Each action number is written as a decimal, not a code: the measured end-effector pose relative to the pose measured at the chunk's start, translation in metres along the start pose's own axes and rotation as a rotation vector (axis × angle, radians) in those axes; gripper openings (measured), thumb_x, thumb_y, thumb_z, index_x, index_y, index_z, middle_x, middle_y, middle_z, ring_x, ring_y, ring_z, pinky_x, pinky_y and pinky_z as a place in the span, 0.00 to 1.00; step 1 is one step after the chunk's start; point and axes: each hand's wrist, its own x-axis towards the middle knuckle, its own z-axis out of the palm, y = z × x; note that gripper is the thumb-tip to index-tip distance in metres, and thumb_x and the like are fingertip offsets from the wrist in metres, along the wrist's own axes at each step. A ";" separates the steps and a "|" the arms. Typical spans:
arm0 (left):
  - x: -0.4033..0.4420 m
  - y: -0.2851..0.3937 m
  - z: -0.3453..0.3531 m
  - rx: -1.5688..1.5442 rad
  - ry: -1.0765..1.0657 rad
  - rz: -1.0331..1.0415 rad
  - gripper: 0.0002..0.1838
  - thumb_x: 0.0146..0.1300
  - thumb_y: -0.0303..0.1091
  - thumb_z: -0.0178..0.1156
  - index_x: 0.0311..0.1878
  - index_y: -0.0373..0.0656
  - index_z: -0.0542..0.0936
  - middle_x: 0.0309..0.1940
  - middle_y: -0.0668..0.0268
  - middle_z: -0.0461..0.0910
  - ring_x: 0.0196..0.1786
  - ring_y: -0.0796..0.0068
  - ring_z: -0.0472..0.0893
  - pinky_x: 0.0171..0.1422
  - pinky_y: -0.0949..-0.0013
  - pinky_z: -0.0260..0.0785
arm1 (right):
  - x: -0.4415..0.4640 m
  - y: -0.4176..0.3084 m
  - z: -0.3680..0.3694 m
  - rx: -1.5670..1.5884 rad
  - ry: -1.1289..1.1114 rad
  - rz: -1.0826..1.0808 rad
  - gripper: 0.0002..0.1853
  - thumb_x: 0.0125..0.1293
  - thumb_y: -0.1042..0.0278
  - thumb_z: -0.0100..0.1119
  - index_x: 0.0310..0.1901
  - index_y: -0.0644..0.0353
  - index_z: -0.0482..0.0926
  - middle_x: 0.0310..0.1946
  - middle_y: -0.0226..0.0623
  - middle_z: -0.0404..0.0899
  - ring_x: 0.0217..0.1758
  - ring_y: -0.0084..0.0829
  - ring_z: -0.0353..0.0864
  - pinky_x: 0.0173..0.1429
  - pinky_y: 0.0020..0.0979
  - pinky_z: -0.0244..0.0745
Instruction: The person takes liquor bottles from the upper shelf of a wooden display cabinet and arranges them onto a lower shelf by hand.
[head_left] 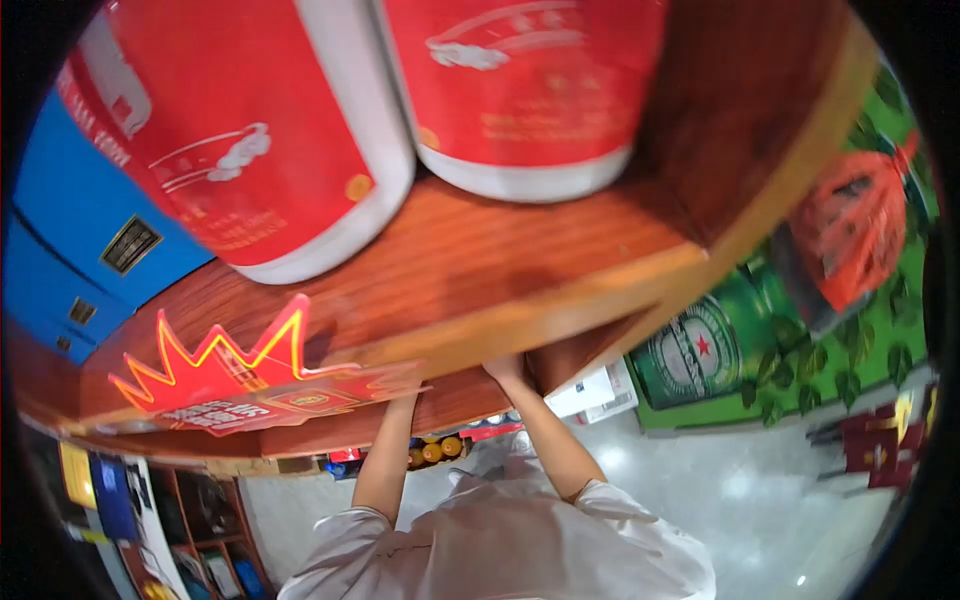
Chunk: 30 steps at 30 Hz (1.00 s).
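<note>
Both my arms reach forward under the edge of a wooden shelf (560, 300), into the lower level. My left forearm (385, 455) passes behind a red starburst sign (240, 375), and the hand at its end is hidden. Of my right hand (503, 367), only the wrist end shows below the shelf edge; its fingers are out of sight. Whatever either hand touches or holds cannot be seen. On the shelf above stand two large red-and-white containers (270, 130), close to my head.
Blue boxes (100, 220) fill the left end of the shelf. At right are a green Heineken carton (695, 345) and a red plastic bag (860, 225). Orange-capped items (433, 453) and white boxes (595, 393) sit low by the shelf, above a grey floor (660, 480).
</note>
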 end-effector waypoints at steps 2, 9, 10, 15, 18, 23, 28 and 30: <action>-0.016 0.006 -0.009 0.109 0.059 0.090 0.14 0.70 0.25 0.63 0.57 0.34 0.78 0.47 0.60 0.83 0.48 0.74 0.83 0.52 0.71 0.77 | -0.009 0.025 0.012 -0.049 -0.047 0.026 0.16 0.69 0.59 0.61 0.47 0.65 0.82 0.46 0.56 0.83 0.51 0.57 0.81 0.52 0.49 0.75; -0.125 0.061 -0.128 -0.223 0.193 -0.192 0.11 0.75 0.33 0.59 0.50 0.35 0.82 0.36 0.64 0.85 0.38 0.74 0.84 0.47 0.69 0.78 | -0.002 0.049 0.026 0.212 -0.043 -0.089 0.12 0.74 0.66 0.59 0.45 0.68 0.84 0.43 0.44 0.88 0.43 0.32 0.86 0.49 0.33 0.80; -0.138 0.067 -0.151 -0.233 0.272 -0.172 0.12 0.76 0.33 0.57 0.51 0.34 0.81 0.35 0.64 0.85 0.38 0.75 0.83 0.47 0.69 0.78 | -0.002 0.041 0.024 0.340 -0.032 -0.090 0.11 0.74 0.69 0.59 0.46 0.70 0.84 0.43 0.44 0.88 0.41 0.29 0.87 0.48 0.29 0.80; -0.236 0.081 -0.274 -0.199 0.666 -0.093 0.11 0.76 0.34 0.58 0.48 0.34 0.82 0.31 0.66 0.84 0.35 0.79 0.82 0.43 0.73 0.76 | 0.003 0.037 0.016 0.075 -0.059 -0.128 0.12 0.72 0.70 0.57 0.45 0.71 0.83 0.42 0.52 0.87 0.46 0.41 0.86 0.57 0.38 0.77; -0.324 0.075 -0.339 -0.128 0.880 -0.170 0.13 0.73 0.36 0.63 0.45 0.33 0.84 0.32 0.65 0.86 0.36 0.79 0.83 0.44 0.73 0.77 | -0.022 0.041 0.025 0.114 -0.004 -0.182 0.10 0.71 0.74 0.57 0.46 0.72 0.84 0.42 0.53 0.86 0.46 0.42 0.86 0.57 0.38 0.78; -0.479 0.025 -0.426 -0.162 1.215 -0.311 0.09 0.64 0.32 0.70 0.39 0.33 0.86 0.30 0.64 0.86 0.33 0.78 0.83 0.41 0.72 0.76 | -0.109 -0.047 0.063 -0.028 -0.005 -0.143 0.10 0.69 0.72 0.63 0.41 0.74 0.85 0.34 0.45 0.88 0.37 0.34 0.85 0.47 0.35 0.81; -0.577 0.049 -0.485 -0.231 1.331 -0.479 0.07 0.61 0.27 0.70 0.38 0.31 0.86 0.30 0.62 0.86 0.33 0.75 0.84 0.39 0.72 0.75 | -0.215 -0.230 0.170 0.252 -0.351 -0.286 0.08 0.67 0.71 0.68 0.40 0.69 0.87 0.32 0.33 0.84 0.37 0.23 0.81 0.46 0.27 0.77; -0.602 0.066 -0.507 -0.222 1.334 -0.459 0.07 0.62 0.26 0.69 0.38 0.30 0.84 0.30 0.61 0.86 0.34 0.75 0.84 0.41 0.73 0.76 | -0.246 -0.293 0.213 0.234 -0.512 -0.461 0.05 0.63 0.74 0.70 0.37 0.68 0.87 0.31 0.39 0.85 0.35 0.28 0.84 0.44 0.28 0.78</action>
